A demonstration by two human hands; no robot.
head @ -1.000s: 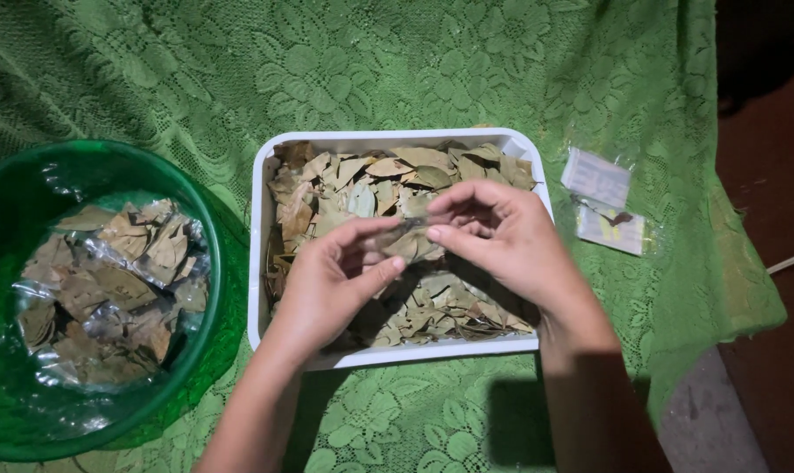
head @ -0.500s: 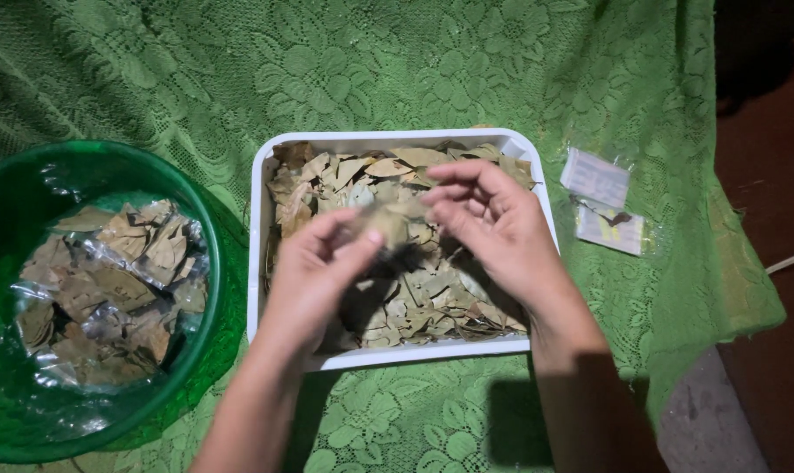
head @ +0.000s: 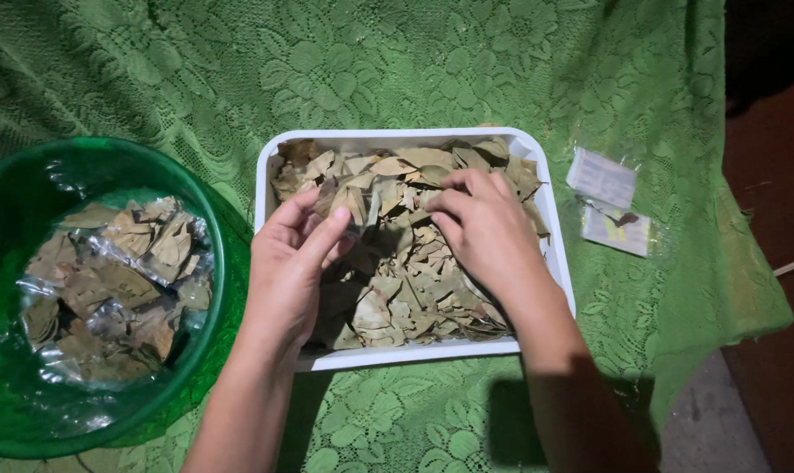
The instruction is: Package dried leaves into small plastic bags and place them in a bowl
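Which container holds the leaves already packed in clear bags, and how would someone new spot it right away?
Start from the green lace tablecloth that covers the whole surface. On it, left of the white rectangular tray where the left hand and right hand work among loose dried leaves, sits a round green bowl. It alone is round and green, and its leaves lie sealed in shiny clear bags.

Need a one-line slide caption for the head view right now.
Both hands, left and right, pick through dried leaves in a white tray on green lace cloth.
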